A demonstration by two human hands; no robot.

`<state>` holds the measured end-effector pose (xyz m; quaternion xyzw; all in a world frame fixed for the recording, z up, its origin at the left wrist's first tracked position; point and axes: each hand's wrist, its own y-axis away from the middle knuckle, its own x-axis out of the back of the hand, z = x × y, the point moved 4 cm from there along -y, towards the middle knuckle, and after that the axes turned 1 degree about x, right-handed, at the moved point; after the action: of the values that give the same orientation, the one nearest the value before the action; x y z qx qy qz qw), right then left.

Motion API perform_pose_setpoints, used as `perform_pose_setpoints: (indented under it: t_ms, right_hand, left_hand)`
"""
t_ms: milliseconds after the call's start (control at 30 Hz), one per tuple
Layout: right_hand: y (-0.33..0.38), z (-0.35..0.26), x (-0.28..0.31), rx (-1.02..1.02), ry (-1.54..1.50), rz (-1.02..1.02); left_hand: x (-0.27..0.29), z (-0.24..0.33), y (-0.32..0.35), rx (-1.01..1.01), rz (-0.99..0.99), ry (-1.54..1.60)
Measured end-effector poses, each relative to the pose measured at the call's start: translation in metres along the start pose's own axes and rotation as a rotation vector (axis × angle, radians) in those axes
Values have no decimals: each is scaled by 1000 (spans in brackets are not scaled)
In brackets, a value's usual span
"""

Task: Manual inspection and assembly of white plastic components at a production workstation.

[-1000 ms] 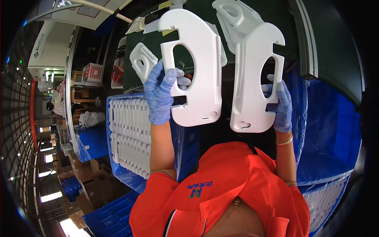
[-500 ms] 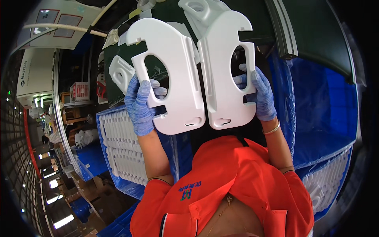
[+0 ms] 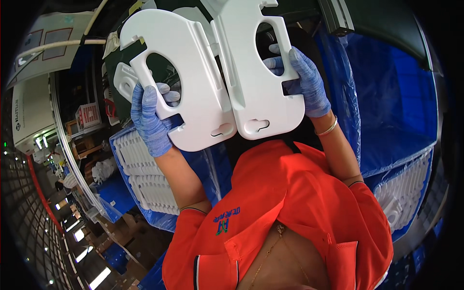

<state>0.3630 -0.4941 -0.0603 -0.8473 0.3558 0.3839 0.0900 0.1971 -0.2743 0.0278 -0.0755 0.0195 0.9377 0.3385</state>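
Note:
Two white moulded plastic panels stand side by side in front of me, each with a large oval handle hole and a small keyhole slot at its near end. My left hand (image 3: 152,118), in a blue knit glove, grips the left plastic panel (image 3: 205,101), its fingers passing through the oval hole. On the other side my right hand (image 3: 309,84), gloved alike, is closed round the outer edge of the right plastic panel (image 3: 266,106). The panels' inner edges nearly meet at the near end. Part of the right panel's far end is cut off by the picture edge.
Another white plastic part (image 3: 124,79) lies beyond my left hand. Stacked white parts (image 3: 152,191) fill a blue-lined bin at left, and more white parts (image 3: 403,195) sit in a bin at right. A metal rail (image 3: 338,17) borders the dark green worktop (image 3: 386,19).
Both panels and my hands have shifted left and farther up in the picture. The panels' near ends have come closer together, and the view has turned slightly. Both grips are kept.

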Motion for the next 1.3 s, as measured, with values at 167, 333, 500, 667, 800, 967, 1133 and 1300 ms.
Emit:
perform_pose_setpoints:
  t_ms: [167,333,500,667,800,967,1133,1300]
  right_hand:
    - [3,-4,0,31,52,22]
    - [5,-3,0,30,55,26]
    - [6,-1,4,30,93,43]
    - [2,-3,1,32,-5,8]
    - [-1,3,11,9,-84,5]
    - [-4,30,24,-256,-446,110]
    - [2,27,9,-295,-829,-280]
    - [-2,32,15,-263,-904,-437]
  left_hand:
    - [-3,-1,2,-1,22,-9]
    - [-1,-1,6,-8,39,-29]
    - [3,-6,2,22,20,-21]
    - [-1,-2,3,15,45,-17]
    - [-1,-4,1,9,43,-31]
    - [-2,-6,2,11,48,-6]
    - [-1,-6,6,34,56,29]
    - [-2,-9,6,52,60,-14]
